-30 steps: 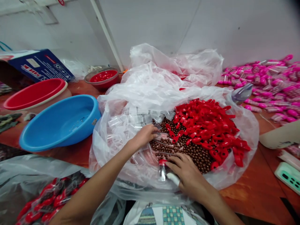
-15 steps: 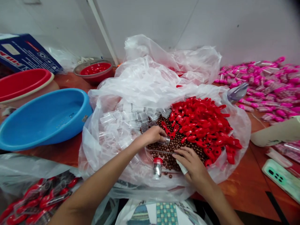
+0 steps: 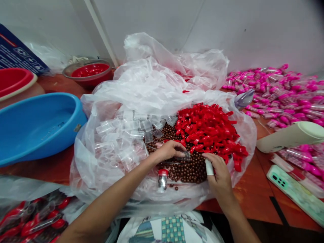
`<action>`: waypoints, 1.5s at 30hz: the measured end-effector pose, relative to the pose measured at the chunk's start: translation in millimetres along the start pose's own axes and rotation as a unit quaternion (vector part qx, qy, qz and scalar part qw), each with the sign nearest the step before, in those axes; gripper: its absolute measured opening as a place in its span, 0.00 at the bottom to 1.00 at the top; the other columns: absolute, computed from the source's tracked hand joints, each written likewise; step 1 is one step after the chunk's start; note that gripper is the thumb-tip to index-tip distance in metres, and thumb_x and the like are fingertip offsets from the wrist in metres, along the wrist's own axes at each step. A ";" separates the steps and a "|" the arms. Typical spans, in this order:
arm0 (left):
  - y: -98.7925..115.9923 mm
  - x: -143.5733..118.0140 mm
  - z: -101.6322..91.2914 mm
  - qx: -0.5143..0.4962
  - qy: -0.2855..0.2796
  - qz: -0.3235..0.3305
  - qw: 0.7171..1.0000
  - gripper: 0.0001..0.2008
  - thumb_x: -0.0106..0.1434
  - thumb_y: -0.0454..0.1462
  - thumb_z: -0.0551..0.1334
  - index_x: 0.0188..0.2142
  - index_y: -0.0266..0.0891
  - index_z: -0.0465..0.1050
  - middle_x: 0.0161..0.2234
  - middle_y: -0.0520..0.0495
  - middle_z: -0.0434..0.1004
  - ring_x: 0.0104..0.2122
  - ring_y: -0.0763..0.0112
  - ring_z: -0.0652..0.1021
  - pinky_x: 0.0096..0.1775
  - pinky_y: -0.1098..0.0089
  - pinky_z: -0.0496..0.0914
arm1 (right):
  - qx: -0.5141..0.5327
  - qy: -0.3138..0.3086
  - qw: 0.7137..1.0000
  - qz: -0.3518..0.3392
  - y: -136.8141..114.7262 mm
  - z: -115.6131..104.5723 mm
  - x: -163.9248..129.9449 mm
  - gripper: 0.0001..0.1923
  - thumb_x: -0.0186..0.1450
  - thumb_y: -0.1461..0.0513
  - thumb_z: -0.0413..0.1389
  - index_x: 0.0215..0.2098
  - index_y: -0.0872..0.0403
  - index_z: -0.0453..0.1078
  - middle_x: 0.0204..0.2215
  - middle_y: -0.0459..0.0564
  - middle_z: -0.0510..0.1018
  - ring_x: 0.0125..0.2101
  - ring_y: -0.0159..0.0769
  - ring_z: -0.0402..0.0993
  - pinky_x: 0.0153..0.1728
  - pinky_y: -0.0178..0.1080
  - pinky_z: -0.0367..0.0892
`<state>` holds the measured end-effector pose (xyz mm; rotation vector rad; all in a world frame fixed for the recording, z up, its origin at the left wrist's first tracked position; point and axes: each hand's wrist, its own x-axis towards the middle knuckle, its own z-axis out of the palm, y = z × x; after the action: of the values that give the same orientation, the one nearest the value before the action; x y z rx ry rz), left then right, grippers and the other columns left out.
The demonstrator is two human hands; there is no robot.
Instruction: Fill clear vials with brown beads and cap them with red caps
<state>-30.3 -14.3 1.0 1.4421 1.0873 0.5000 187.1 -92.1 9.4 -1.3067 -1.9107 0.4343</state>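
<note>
A big clear plastic sheet (image 3: 152, 91) holds a pile of brown balls (image 3: 187, 168), red caps (image 3: 207, 130) and empty clear tubes (image 3: 118, 141). My left hand (image 3: 169, 151) lies on the balls and pinches a clear tube (image 3: 186, 156) flat against them. My right hand (image 3: 219, 173), a white wrap on one finger, rests at the near edge of the red caps with its fingers curled; whether it holds anything I cannot tell. A capped tube with a red cap (image 3: 162, 179) stands by itself just below my left wrist.
A blue basin (image 3: 35, 125), a red basin (image 3: 12, 79) and a bowl of red caps (image 3: 88, 71) stand at the left. Pink-capped filled tubes (image 3: 280, 91) cover the right. A phone (image 3: 293, 192), a cream bottle (image 3: 288, 136) and a bag of red-capped tubes (image 3: 32, 219) lie nearby.
My right hand let go of the red-capped tube, which now stands alone, and moved right to the red caps. My left hand shifted right with the clear tube. The view panned right.
</note>
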 end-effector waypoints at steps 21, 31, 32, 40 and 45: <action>13.0 -79.2 -8.2 -0.357 0.049 -0.057 0.931 0.22 0.46 0.33 0.69 0.43 0.36 0.72 0.41 0.42 0.75 0.39 0.66 0.75 0.41 0.66 0.68 | -0.027 -0.123 0.992 -0.018 -0.2 29.5 44.0 0.24 0.57 0.73 0.44 0.48 0.51 0.65 0.43 0.51 0.71 0.45 0.39 0.65 0.48 0.45 0.62; 15.1 -110.5 -11.4 -0.358 0.178 0.003 0.917 0.19 0.51 0.33 0.66 0.44 0.36 0.71 0.41 0.42 0.75 0.39 0.68 0.75 0.42 0.71 0.68 | -0.139 -0.189 0.967 -0.104 -13.0 52.7 69.1 0.29 0.50 0.77 0.44 0.48 0.57 0.67 0.47 0.53 0.71 0.45 0.42 0.65 0.48 0.44 0.63; 14.0 -110.9 -11.8 -0.362 0.181 -0.001 0.914 0.19 0.51 0.33 0.66 0.45 0.36 0.71 0.41 0.42 0.76 0.39 0.68 0.75 0.40 0.71 0.68 | -0.149 -0.190 0.964 -0.109 -12.9 54.5 69.8 0.30 0.50 0.77 0.44 0.49 0.57 0.67 0.47 0.53 0.71 0.45 0.42 0.65 0.48 0.44 0.63; 2.8 -114.9 -7.4 -0.423 0.192 -0.026 0.885 0.19 0.51 0.32 0.66 0.44 0.37 0.71 0.39 0.44 0.74 0.34 0.71 0.75 0.37 0.68 0.72 | -0.191 -0.176 0.955 -0.146 -6.2 73.0 73.6 0.20 0.58 0.71 0.49 0.47 0.55 0.68 0.45 0.52 0.73 0.42 0.41 0.65 0.44 0.41 0.63; -0.1 -117.0 -2.2 -0.436 0.184 -0.034 0.880 0.18 0.52 0.32 0.65 0.45 0.37 0.71 0.39 0.44 0.74 0.36 0.69 0.75 0.38 0.68 0.73 | -0.212 -0.185 0.944 -0.173 -11.1 84.8 81.4 0.16 0.61 0.64 0.53 0.47 0.55 0.68 0.39 0.54 0.75 0.37 0.43 0.65 0.40 0.43 0.62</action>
<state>-87.2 -110.7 35.0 0.5150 0.9927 1.0784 101.8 -11.9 -5.8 -1.1654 -2.6029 0.0868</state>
